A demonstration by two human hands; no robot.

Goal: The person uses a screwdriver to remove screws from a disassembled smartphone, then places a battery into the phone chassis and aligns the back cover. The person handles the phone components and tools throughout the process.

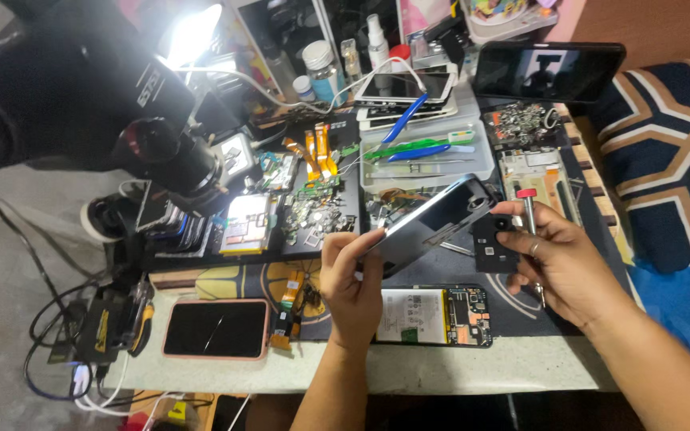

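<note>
While my left hand [350,275] pinches the phone back cover [433,219] tilted above the bench [441,363], my right hand [557,259] grips a red-capped screwdriver [529,211] and small black part [491,243] beside it

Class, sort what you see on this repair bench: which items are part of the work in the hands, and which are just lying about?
In hand:
left hand holding phone back cover
right hand holding screwdriver and small black camera cover

Lying about:
opened phone
pink-cased phone
microscope
blue tweezers
</note>
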